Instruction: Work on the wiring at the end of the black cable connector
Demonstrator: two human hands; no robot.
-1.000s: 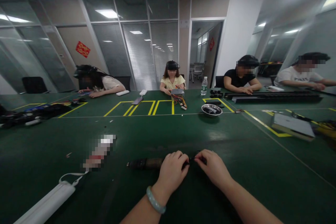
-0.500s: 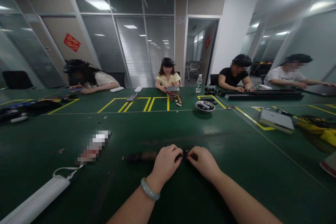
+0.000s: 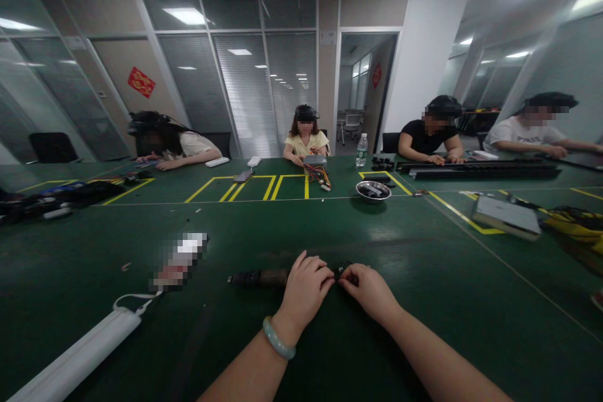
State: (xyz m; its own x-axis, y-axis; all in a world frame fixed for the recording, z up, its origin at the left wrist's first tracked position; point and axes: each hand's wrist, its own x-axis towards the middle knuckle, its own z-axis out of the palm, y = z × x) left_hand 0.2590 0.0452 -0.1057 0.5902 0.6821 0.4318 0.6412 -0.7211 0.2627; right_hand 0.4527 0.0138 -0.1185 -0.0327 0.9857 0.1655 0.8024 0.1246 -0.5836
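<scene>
A dark, stick-shaped tool that looks like an electric screwdriver point(image 3: 266, 277) lies on the green table, its narrow metal tip to the left. My left hand point(image 3: 306, 282) is closed over its right end, the fingers hiding that part. Close beside it, my right hand point(image 3: 367, 289) pinches with thumb and forefinger at the tool's right end. A small dark loop point(image 3: 346, 265) shows just above those fingertips. What exactly the right fingers grip is too small and covered to make out. The two hands' fingertips nearly meet.
To the left lie a white power strip point(image 3: 80, 355) and a blurred-out item point(image 3: 181, 260). Ahead stand a metal bowl point(image 3: 373, 191) of dark parts and a water bottle point(image 3: 362, 151). A silver box point(image 3: 506, 217) lies right. Several people sit across the table.
The view has shifted slightly, so the scene sits a little further right. My left fingers have lifted and spread slightly over the tool; the right hand keeps its pinch.
</scene>
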